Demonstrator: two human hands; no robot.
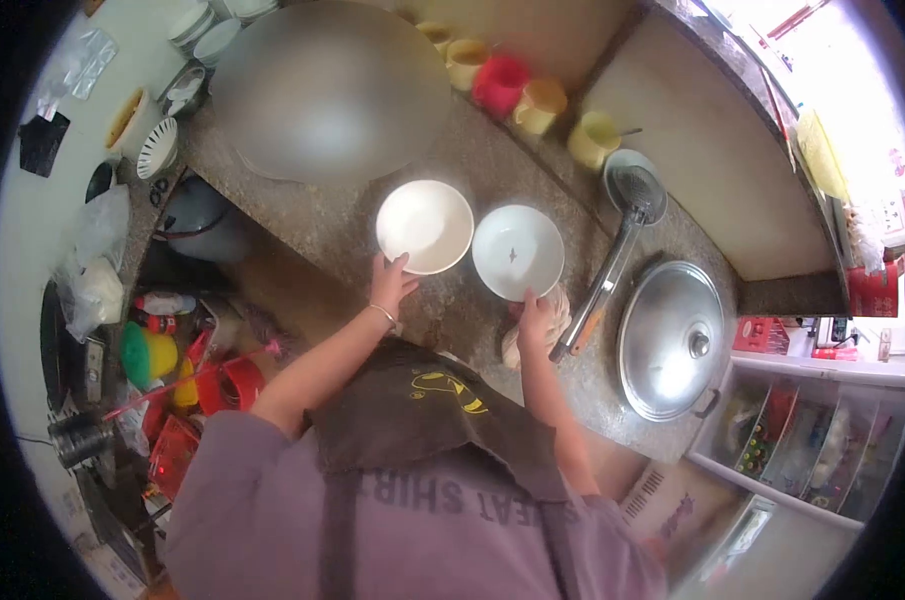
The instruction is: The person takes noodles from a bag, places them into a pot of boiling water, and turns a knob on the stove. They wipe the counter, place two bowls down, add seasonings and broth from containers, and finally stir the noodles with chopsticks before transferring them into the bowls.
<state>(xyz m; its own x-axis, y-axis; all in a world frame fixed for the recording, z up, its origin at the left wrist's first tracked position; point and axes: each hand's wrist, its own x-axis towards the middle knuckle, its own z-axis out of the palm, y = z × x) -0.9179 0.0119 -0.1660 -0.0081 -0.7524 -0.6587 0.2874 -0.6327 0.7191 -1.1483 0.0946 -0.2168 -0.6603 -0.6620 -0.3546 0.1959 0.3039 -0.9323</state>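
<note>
In the head view a cream bowl (424, 226) and a white bowl (518, 252) with a small dark mark inside stand side by side, open side up, on the stone counter. My left hand (393, 286) grips the near rim of the cream bowl, its thumb on the edge. With its thumb at the near rim, my right hand (538, 318) holds the white bowl. A crumpled pale cloth (513, 346) lies beside and partly behind my right hand. The fingers under both bowls are partly hidden.
A large lidded pan (672, 340) and a long-handled skimmer (605, 280) lie to the right. Several yellow cups and a red cup (499, 84) line the back ledge. A blurred round area (332, 95) covers the far left; striped bowl (158, 148) beside it.
</note>
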